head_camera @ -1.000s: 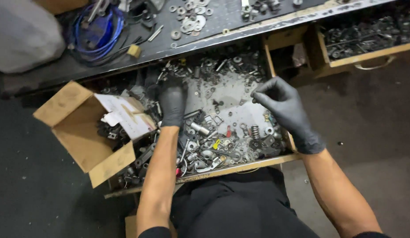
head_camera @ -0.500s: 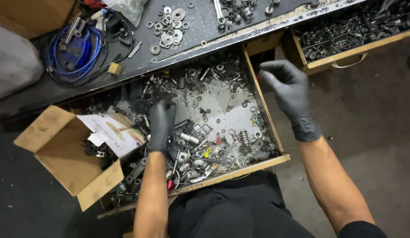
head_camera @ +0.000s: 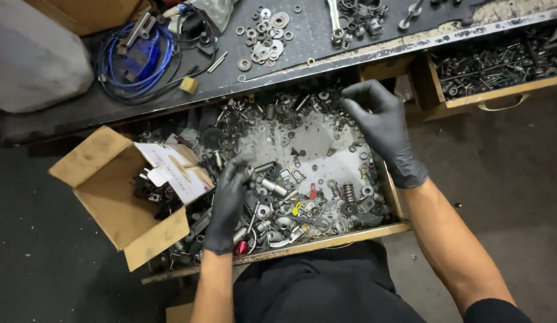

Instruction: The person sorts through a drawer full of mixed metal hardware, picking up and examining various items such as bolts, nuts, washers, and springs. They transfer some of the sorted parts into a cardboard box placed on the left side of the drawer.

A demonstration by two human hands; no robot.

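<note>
Black gloves [head_camera: 227, 206], brown cardboard box [head_camera: 105, 197], blue cable [head_camera: 134, 60]

So the open wooden drawer [head_camera: 326, 242] is sitting pulled out from under the bench, and it's stuffed with a jumble of small metal hardware [head_camera: 290, 197]: nuts, washers, bolts, a coil spring, a couple of red and yellow bits. The pile is crowding toward the drawer's 6 o'clock and 9 o'clock sides, leaving a bare, dusty pale patch of floor around the middle and up toward 12. The left hand [head_camera: 227, 206], black-gloved, is lying palm down on the pile at about 8 o'clock, fingertips pinching at something small. The right hand [head_camera: 380, 128], also gloved, is hovering at about 2 o'clock, fingers curled.
</note>
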